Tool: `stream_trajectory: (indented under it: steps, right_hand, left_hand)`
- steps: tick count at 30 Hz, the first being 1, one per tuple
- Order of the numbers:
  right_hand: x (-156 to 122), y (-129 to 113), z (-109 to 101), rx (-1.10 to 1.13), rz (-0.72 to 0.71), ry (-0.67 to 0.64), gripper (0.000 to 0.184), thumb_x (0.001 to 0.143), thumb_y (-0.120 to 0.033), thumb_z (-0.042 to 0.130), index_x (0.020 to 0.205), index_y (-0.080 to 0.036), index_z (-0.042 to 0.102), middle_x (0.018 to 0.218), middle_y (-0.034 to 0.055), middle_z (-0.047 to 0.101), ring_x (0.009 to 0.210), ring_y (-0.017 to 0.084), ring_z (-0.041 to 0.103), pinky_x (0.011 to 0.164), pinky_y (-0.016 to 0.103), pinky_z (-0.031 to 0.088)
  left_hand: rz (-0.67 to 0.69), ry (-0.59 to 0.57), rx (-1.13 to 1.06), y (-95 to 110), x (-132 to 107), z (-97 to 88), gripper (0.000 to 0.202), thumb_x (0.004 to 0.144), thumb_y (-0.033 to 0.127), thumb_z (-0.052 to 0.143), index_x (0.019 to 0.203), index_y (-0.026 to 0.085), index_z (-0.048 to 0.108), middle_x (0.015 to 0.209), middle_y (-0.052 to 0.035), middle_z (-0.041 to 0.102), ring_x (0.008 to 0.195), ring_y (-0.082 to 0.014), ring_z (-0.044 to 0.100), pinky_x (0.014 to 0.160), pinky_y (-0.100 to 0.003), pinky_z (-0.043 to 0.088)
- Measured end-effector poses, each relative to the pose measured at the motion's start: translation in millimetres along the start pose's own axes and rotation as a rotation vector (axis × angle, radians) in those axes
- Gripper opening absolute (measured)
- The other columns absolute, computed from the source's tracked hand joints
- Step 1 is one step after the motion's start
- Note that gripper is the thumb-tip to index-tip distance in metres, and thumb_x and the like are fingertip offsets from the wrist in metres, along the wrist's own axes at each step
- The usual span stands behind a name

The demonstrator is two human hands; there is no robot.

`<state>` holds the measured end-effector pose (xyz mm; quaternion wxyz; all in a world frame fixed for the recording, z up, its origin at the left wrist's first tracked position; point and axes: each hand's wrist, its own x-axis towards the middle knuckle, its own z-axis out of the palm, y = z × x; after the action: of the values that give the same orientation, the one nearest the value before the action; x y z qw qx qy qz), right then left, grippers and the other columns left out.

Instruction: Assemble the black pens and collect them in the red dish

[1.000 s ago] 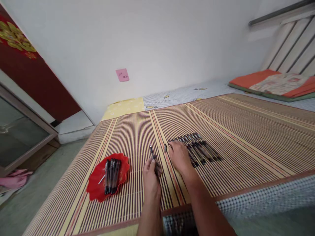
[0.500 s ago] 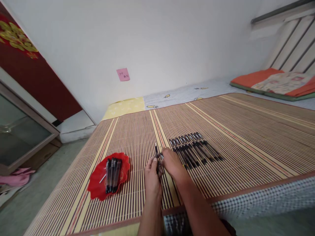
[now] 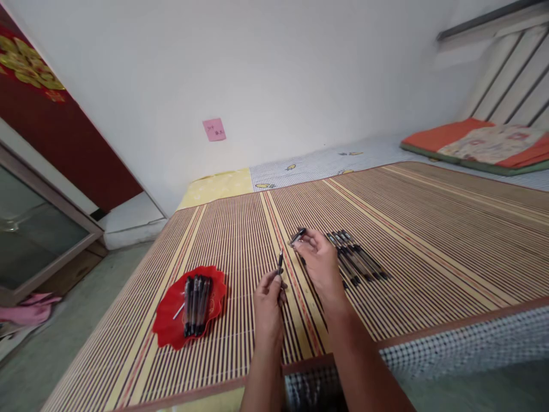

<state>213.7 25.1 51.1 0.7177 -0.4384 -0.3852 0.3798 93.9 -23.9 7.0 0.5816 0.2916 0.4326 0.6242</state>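
Observation:
My left hand is closed round a dark pen, its bare tip pointing up and away from me. Up and to the right, my right hand pinches a black pen cap, apart from the pen. Beyond that hand lies a row of black pens, side by side on the striped mat; my right hand and wrist hide part of the row. To the left, a red scalloped plate holds several more dark pens and a thin white stick.
A striped bamboo mat covers the bed. At the far right lies a folded orange and floral quilt. A pink note is stuck on the white wall behind. A glass-panelled door stands at the left.
My right hand has moved up and right, away from my left, carrying the cap. It now covers part of the pen row. My left hand stays nearly in place with the pen.

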Motion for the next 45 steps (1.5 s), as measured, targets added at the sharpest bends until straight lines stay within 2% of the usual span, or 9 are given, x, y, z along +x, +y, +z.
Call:
stream_trajectory:
  steps: [3,7,15,21,26,33,37,41,45]
  right_hand:
    - [-2.0,-4.3,1.8,0.055,0.022,-0.017,0.040,0.067,-0.030,0.073,0.104,-0.016,0.064,0.098,0.0086,0.074,0.094,0.022,0.072,0.089,0.038,0.056]
    - [-2.1,-7.7,0.5,0.011,0.050,-0.086,0.035,0.069,-0.030,0.072,0.101,-0.017,0.066,0.098,0.0078,0.074,0.094,0.021,0.071,0.088,0.036,0.056]
    - [-3.9,-6.3,-11.0,-0.168,0.139,-0.426,0.027,0.069,-0.028,0.071,0.094,-0.016,0.071,0.085,0.0043,0.076,0.083,0.018,0.072,0.081,0.032,0.057]
    - [-2.3,-14.8,-13.5,-0.254,0.060,-0.271,0.031,0.083,-0.032,0.061,0.107,-0.017,0.072,0.108,0.0104,0.077,0.101,0.021,0.072,0.096,0.038,0.054]
    - [-4.7,-23.9,-9.8,-0.253,-0.059,-0.324,0.039,0.089,-0.028,0.051,0.122,-0.021,0.069,0.120,0.0084,0.074,0.113,0.019,0.068,0.104,0.037,0.050]
    - [-6.1,-27.2,-11.2,-0.425,-0.118,-0.394,0.040,0.089,-0.025,0.047,0.119,-0.016,0.071,0.120,0.0101,0.074,0.113,0.020,0.068,0.104,0.038,0.049]
    - [-5.1,-21.8,-11.7,-0.355,-0.070,-0.333,0.040,0.086,-0.023,0.050,0.121,-0.017,0.069,0.117,0.0104,0.075,0.107,0.020,0.071,0.099,0.037,0.054]
    - [-3.2,-14.6,-14.1,-0.287,-0.034,-0.264,0.042,0.085,-0.027,0.054,0.123,-0.016,0.065,0.113,0.0125,0.075,0.096,0.020,0.074,0.092,0.038,0.057]
    - [-1.1,-14.0,-18.5,-0.362,-0.102,-0.228,0.035,0.082,-0.030,0.059,0.114,-0.017,0.068,0.105,0.0119,0.077,0.096,0.022,0.073,0.090,0.039,0.058]
  left_hand:
    - [0.027,-0.033,0.057,0.2,0.1,-0.4,0.033,0.068,0.034,0.081,0.095,0.015,0.075,0.071,0.0005,0.064,0.058,-0.0077,0.050,0.053,-0.018,0.038]
    - [0.048,-0.064,0.123,1.6,-0.9,-0.6,0.033,0.070,0.035,0.080,0.096,0.015,0.076,0.074,-0.0008,0.065,0.059,-0.0085,0.051,0.054,-0.019,0.038]
    - [0.055,-0.083,0.028,0.6,-1.4,0.2,0.034,0.068,0.034,0.082,0.096,0.015,0.074,0.072,0.0006,0.064,0.055,-0.0074,0.047,0.053,-0.018,0.038]
    - [0.037,-0.108,-0.011,3.5,-3.8,3.6,0.030,0.069,0.027,0.079,0.096,0.016,0.074,0.080,-0.0014,0.067,0.056,-0.0067,0.048,0.053,-0.018,0.038]
    - [0.015,-0.135,-0.004,2.3,-4.5,2.3,0.031,0.069,0.028,0.081,0.097,0.016,0.074,0.077,-0.0010,0.065,0.056,-0.0067,0.048,0.053,-0.017,0.039]
    - [0.012,-0.146,-0.028,0.0,-3.8,1.8,0.032,0.069,0.027,0.082,0.096,0.016,0.073,0.074,0.0000,0.064,0.056,-0.0064,0.048,0.052,-0.016,0.037]
    - [-0.005,-0.160,-0.016,-2.4,-3.2,2.5,0.036,0.069,0.031,0.082,0.098,0.014,0.070,0.070,0.0005,0.064,0.052,-0.0061,0.046,0.049,-0.017,0.034]
    - [-0.003,-0.118,0.010,-2.4,-5.7,2.4,0.038,0.068,0.037,0.082,0.095,0.014,0.066,0.067,0.0001,0.063,0.050,-0.0072,0.047,0.050,-0.019,0.034]
    - [0.067,-0.057,0.074,13.7,-12.8,0.2,0.032,0.071,0.038,0.079,0.090,0.015,0.067,0.070,-0.0008,0.063,0.056,-0.0099,0.052,0.056,-0.021,0.040]
